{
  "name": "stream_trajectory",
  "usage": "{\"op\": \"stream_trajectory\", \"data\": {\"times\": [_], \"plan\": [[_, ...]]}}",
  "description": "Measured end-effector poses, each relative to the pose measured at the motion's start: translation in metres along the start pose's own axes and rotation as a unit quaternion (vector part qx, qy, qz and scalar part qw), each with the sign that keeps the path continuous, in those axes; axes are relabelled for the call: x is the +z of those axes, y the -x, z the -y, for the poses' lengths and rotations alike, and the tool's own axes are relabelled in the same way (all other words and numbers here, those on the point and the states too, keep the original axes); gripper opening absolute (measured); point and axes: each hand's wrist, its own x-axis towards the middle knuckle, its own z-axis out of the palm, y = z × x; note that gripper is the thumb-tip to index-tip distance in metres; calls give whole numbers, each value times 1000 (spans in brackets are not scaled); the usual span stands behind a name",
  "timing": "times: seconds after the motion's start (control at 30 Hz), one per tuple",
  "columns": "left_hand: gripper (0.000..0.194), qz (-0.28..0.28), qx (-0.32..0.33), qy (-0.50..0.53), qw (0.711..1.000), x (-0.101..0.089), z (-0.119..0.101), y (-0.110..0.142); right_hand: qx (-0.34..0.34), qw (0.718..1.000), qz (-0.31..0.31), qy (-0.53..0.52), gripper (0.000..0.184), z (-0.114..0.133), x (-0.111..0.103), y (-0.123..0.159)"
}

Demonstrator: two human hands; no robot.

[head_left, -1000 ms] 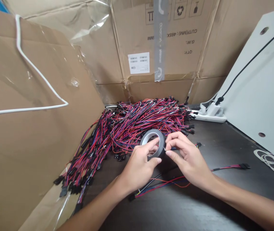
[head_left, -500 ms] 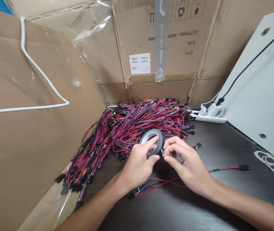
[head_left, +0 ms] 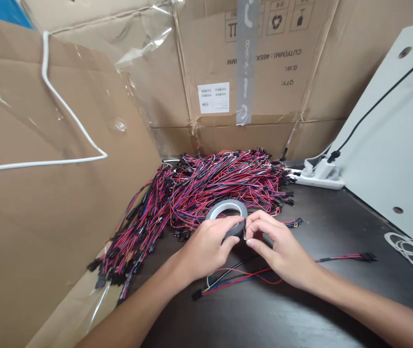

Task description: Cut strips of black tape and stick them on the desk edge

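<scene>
A roll of black tape (head_left: 227, 210) is held low over the dark table (head_left: 330, 227), tilted so its pale core faces up. My left hand (head_left: 206, 246) is closed around the roll's near side. My right hand (head_left: 275, 246) pinches at the roll's right edge, fingers pressed together on the tape end; the pinched part is too small to see clearly. Under both hands lies a loose cable (head_left: 243, 278) of red, blue and black wires with a black connector. Just behind the roll sits a large heap of red, blue and black wire harnesses (head_left: 199, 188).
Cardboard sheets (head_left: 47, 203) wall the left and back. A white cord (head_left: 65, 121) hangs on the left sheet. A white power strip (head_left: 318, 175) lies at the back right, a white panel (head_left: 391, 145) leans on the right, and white loops (head_left: 409, 244) lie beside it.
The tape roll has been lowered and tipped flatter, its core now facing up. Both hands dropped with it toward the table, and the view has shifted slightly.
</scene>
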Motion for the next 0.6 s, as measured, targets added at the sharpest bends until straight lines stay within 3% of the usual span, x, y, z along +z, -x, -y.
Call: {"op": "stream_trajectory", "data": {"times": [0.23,0.6], "plan": [[39,94,9,-60,994,-11,9,-2,4,1000,9,19,14,-8,0,0],[40,101,13,-66,993,-11,12,-1,-46,994,25,100,13,-14,-1,4]]}}
